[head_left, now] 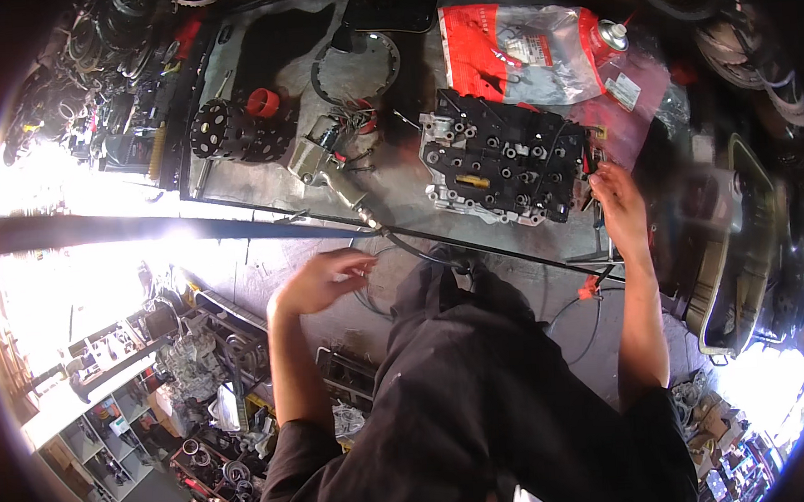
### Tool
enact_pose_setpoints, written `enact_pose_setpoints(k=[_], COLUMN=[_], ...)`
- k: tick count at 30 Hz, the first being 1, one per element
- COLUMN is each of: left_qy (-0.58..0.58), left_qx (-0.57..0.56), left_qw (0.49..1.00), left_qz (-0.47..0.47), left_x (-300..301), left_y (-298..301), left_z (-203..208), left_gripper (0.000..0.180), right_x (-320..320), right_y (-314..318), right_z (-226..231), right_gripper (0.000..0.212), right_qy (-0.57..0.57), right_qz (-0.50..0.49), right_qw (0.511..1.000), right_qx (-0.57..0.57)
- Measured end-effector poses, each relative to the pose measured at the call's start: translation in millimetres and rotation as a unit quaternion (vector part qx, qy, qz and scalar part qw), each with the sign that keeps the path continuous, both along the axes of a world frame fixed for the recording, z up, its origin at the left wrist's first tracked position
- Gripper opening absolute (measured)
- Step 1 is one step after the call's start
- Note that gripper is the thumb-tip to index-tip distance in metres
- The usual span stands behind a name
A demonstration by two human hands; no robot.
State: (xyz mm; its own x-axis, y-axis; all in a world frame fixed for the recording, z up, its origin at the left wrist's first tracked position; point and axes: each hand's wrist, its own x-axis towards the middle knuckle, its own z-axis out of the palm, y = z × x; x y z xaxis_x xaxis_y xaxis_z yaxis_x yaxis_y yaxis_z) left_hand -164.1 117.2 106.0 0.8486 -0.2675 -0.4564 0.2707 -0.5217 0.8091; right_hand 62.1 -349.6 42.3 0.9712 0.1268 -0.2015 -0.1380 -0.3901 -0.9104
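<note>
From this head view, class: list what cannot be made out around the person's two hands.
- Right hand fingertips: hidden against the black blocky metal valve body; grip unclear.
- Left hand: motion-blurred; whether it holds anything is unclear.
- Grey tray at right: blurred, contents unreadable.
- Left bench area: washed out by glare.

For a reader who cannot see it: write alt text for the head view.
Seen from above, a person in dark clothes leans over a grey workbench, right hand at the right edge of a black valve body studded with round ports, left hand raised, blurred, holding nothing visible. An air tool, a perforated black drum, a red cap and a plastic bag lie around it.
</note>
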Motion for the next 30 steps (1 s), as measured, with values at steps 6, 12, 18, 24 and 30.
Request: enact_pose_setpoints(k=[6,12,18,24,30], left_qy=[-0.139,-0.314,-0.246,-0.287,-0.301], left_qx=[0.176,0.335,0.425,0.313,0.208], left_qw=[0.951,0.888,0.865,0.896,0.929], left_qz=[0.213,-0.034,-0.101,-0.130,-0.058], left_x=[54,151,162,171,165], left_y=[56,32,30,43,42], left_z=[-30,-110,-158,-160,-158], left_gripper=[0.015,0.026,0.016,0.009,0.017], right_x=[-42,-102,-183,-246,-258], right_y=[-32,-49,-67,-77,-77], right_z=[37,83,94,87,84], right_gripper=[0.031,0.024,0.020,0.022,0.022], right_qy=[-0.068,-0.095,-0.095,-0.071,-0.058], right_qz=[-0.068,-0.205,-0.341,-0.441,-0.440], right_qw=[0.993,0.961,0.908,0.871,0.869], right_qx=[0.076,0.161,0.222,0.204,0.219])
